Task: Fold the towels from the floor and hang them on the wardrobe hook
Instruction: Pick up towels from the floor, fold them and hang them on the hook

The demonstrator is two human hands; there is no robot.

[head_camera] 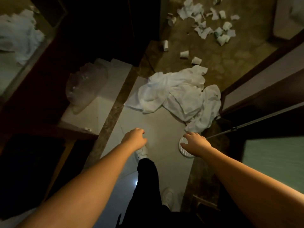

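both forearms out low; left hand (135, 138) loosely curled, empty, right hand (195, 143) spread, empty. heaped white towels (179, 96) on floor tiles (158, 129) just beyond. soft, light, floppy probably — best pinched at a corner hem.

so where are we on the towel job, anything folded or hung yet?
Done: nothing visible. The white towels lie crumpled in a heap on the floor, unfolded. In hand: nothing; left hand and right hand reach toward the heap, both empty. Left: pick up, fold, hang. No wardrobe hook is in view.
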